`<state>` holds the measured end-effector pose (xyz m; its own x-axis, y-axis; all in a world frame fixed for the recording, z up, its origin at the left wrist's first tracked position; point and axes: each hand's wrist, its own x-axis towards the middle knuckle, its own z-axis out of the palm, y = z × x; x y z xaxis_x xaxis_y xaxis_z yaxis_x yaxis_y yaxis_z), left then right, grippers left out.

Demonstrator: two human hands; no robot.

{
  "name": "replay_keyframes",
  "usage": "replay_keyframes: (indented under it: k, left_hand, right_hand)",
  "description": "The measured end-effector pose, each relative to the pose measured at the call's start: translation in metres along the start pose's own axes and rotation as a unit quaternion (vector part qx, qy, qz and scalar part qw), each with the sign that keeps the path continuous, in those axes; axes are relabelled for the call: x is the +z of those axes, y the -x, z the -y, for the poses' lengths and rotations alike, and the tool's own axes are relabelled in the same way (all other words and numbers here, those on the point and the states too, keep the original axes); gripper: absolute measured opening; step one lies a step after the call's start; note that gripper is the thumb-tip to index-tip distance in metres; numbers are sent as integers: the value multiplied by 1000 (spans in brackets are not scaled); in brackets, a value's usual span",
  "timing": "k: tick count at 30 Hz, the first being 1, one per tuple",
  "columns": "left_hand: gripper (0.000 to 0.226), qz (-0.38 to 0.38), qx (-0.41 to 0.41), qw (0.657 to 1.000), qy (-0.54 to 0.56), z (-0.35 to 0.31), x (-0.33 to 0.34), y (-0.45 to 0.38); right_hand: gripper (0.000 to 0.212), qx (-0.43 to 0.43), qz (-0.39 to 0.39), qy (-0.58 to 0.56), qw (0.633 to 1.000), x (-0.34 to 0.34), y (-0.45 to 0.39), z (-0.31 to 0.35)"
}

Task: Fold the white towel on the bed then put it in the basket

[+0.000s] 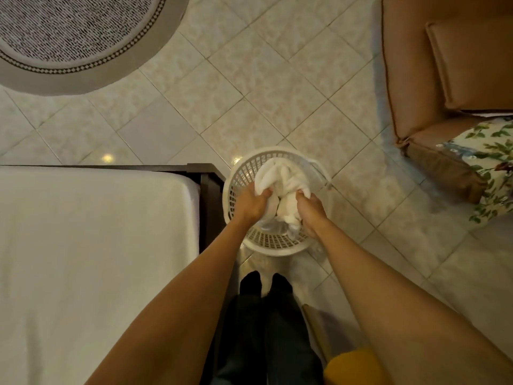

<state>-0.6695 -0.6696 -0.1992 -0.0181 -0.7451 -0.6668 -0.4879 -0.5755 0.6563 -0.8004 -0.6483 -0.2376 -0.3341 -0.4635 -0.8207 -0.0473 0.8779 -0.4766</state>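
The white towel is bunched and crumpled inside the round white plastic basket, which stands on the tiled floor by the corner of the bed. My left hand grips the towel's left side over the basket's left rim. My right hand grips its right side, reaching down into the basket. Clear plastic lines the basket under the towel.
A dark bed frame edges the white mattress just left of the basket. A round patterned rug lies far left. A tan armchair with a floral cushion stands at right. My feet are behind the basket.
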Motion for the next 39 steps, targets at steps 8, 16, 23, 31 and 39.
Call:
replay_keyframes:
  k: [8, 16, 23, 31, 39]
  left_hand:
    - [46, -8, -4, 1000, -11, 63, 37, -63]
    - [52, -10, -3, 1000, -21, 113, 62, -116]
    - [58, 58, -35, 994, -81, 147, 81, -123]
    - [68, 98, -98, 979, -151, 191, 97, -123]
    - [65, 93, -112, 970, -193, 165, 86, -109]
  right_hand:
    - [46, 13, 6, -18, 1000, 31, -77, -50]
    - [46, 20, 24, -41, 999, 57, -134, -73]
    - [52, 31, 34, 101, 994, 53, -150, -99]
    - [35, 46, 56, 154, 985, 43, -141, -121]
    - [58, 35, 58, 149, 987, 25, -122, -107]
